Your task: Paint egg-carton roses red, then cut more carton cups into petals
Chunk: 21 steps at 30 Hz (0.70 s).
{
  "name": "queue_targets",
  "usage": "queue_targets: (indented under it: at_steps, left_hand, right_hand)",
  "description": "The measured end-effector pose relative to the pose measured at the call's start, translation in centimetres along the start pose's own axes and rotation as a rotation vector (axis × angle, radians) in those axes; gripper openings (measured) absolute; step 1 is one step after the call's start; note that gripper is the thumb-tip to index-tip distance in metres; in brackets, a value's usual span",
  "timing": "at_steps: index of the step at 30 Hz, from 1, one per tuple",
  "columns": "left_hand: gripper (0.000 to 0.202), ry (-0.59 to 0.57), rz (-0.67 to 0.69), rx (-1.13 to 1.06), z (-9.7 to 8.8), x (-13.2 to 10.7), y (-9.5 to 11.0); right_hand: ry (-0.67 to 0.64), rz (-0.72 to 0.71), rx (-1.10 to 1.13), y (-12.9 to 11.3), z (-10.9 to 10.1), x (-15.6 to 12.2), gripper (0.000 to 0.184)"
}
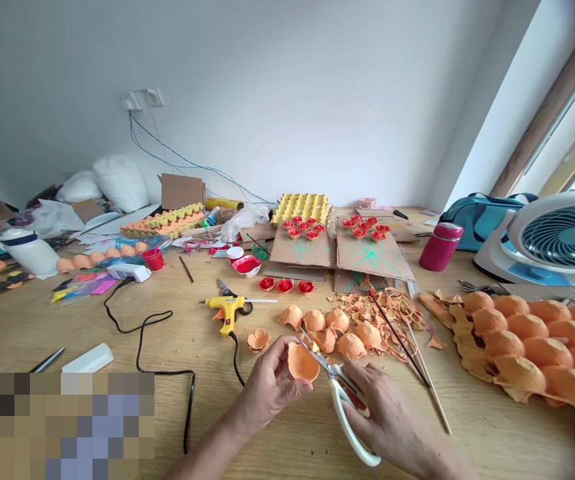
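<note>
My left hand [271,380] is closed on an orange egg carton cup [303,363], its hollow side turned toward me. In my right hand [385,407] is a pair of white-handled scissors [340,393], with the blades apart at the cup's upper right rim. Just beyond lie several cut egg carton cups [352,347] and a heap of orange trimmings [392,310]. Left of my hands sits a small orange carton flower [259,341]. Behind it is a yellow glue gun [227,312] on top of dark-handled scissors [225,288].
A large orange egg tray [527,333] fills the right side, with a white fan [562,233] behind. A dark brush [400,340] and a wooden stick [427,377] lie right of my hands. Red roses [284,286] stand before cardboard panels [372,257]. A black cord [140,353] crosses the left.
</note>
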State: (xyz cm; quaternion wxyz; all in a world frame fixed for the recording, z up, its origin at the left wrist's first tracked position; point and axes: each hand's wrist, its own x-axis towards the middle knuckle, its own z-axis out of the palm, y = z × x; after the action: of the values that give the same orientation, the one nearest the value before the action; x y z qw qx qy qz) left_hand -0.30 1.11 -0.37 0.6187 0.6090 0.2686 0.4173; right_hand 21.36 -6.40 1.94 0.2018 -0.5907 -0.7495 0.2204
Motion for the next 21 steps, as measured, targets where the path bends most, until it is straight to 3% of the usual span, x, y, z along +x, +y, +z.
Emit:
queue_targets:
  at_steps: [11,21]
  left_hand:
    - [0.053,0.012,0.014,-0.145,-0.1,0.5,-0.1]
    - [0.045,-0.086,0.048,-0.102,-0.4,0.1,-1.0]
  right_hand:
    - [0.038,0.047,-0.033,0.3,0.6,0.2,0.021]
    - [0.095,-0.001,-0.003,0.7,1.3,0.0,0.022]
